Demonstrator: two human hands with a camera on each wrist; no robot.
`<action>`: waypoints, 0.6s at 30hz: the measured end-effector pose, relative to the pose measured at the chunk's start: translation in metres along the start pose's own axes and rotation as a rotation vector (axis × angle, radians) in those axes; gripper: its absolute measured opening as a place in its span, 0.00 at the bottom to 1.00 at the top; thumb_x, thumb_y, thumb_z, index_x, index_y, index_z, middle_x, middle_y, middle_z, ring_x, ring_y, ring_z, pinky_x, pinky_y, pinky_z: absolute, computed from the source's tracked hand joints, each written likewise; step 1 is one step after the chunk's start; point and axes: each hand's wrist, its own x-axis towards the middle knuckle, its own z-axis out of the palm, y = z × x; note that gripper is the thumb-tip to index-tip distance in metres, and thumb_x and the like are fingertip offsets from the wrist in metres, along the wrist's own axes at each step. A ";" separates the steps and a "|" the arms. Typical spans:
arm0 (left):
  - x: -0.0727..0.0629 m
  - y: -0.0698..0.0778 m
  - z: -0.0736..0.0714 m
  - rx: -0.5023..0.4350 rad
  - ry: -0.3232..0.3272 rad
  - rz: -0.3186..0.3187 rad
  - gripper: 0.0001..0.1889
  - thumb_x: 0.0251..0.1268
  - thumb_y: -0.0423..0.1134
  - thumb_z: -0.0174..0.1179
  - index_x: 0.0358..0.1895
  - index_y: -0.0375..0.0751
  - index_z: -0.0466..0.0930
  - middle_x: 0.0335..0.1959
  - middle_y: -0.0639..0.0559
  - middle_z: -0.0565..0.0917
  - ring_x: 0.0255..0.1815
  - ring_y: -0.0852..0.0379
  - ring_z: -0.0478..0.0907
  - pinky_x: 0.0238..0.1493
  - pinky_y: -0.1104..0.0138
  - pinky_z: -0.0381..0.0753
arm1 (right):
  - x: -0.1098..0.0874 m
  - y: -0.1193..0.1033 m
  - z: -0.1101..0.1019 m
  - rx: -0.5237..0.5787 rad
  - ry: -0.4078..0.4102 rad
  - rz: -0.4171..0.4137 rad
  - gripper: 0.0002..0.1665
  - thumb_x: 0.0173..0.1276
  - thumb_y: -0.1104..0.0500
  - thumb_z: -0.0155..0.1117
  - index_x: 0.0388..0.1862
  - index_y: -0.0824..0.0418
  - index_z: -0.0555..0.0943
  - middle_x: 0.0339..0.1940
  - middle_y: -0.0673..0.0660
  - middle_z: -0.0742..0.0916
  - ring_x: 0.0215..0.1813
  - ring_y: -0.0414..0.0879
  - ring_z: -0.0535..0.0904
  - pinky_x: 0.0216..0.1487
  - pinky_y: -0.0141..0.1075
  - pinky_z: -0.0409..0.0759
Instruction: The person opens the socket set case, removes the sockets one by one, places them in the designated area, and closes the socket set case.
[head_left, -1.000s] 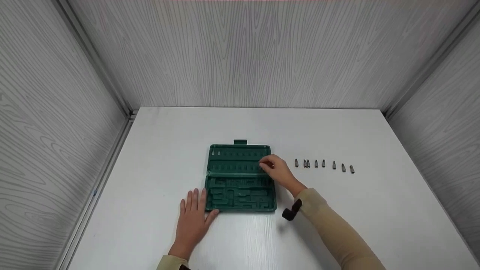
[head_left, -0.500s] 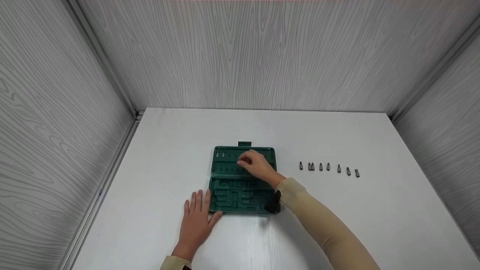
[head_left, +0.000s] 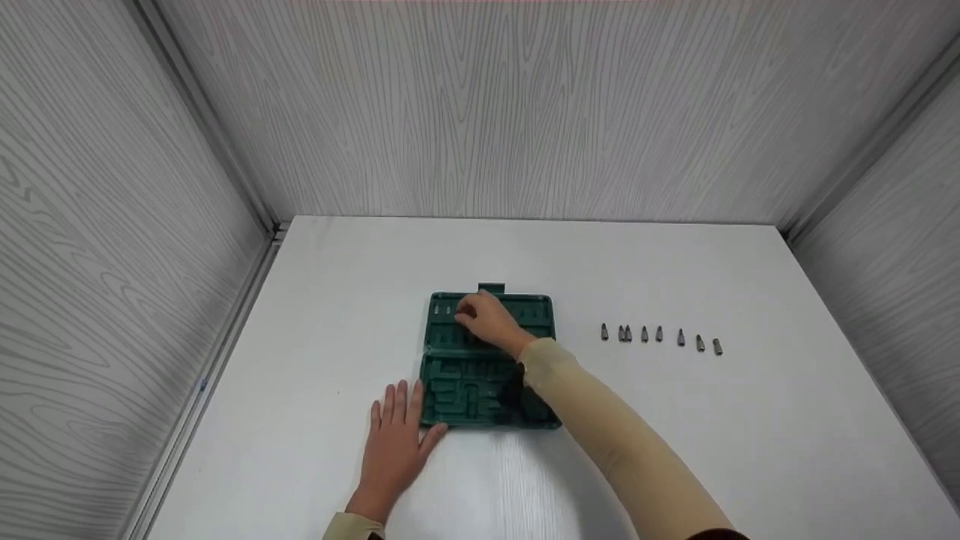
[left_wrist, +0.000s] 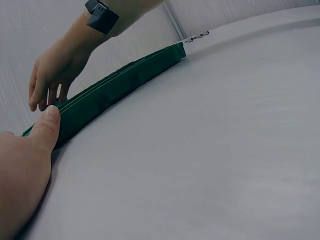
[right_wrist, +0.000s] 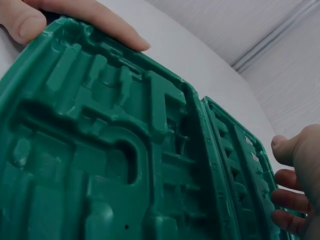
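A green plastic case lies unfolded on the table, its moulded tray nearer and its slotted half farther away. Two small metal bits sit in the upper left slots. My left hand is flat with fingers spread, index finger and thumb against the case's near left corner; the left wrist view shows the thumb along its side. My right hand is over the slotted half, just right of those bits, fingers bent and pointing down. I cannot tell whether something is between its fingertips.
Several screwdriver bits stand in an uneven row on the white table, right of the case. A latch tab sticks out from the case's far edge. Grey wood-grain panels rise behind and at both sides.
My right hand has moved left across the slotted half, from its right edge to beside the two seated bits. The left hand stays at the case corner. The head view has shifted slightly.
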 end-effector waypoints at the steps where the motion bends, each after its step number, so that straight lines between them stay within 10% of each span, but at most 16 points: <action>1: 0.000 0.000 -0.001 0.001 0.008 0.002 0.42 0.65 0.69 0.36 0.74 0.43 0.49 0.72 0.38 0.53 0.73 0.42 0.45 0.68 0.48 0.43 | 0.003 -0.001 0.001 -0.003 0.003 -0.002 0.12 0.70 0.54 0.56 0.46 0.59 0.80 0.41 0.53 0.78 0.41 0.43 0.74 0.44 0.37 0.75; 18: -0.001 -0.001 -0.001 -0.026 -0.015 -0.005 0.43 0.65 0.69 0.36 0.74 0.43 0.47 0.73 0.39 0.51 0.73 0.43 0.42 0.68 0.48 0.41 | 0.032 -0.012 0.018 -0.160 -0.025 0.111 0.20 0.69 0.52 0.57 0.54 0.62 0.78 0.48 0.58 0.77 0.50 0.50 0.68 0.53 0.46 0.69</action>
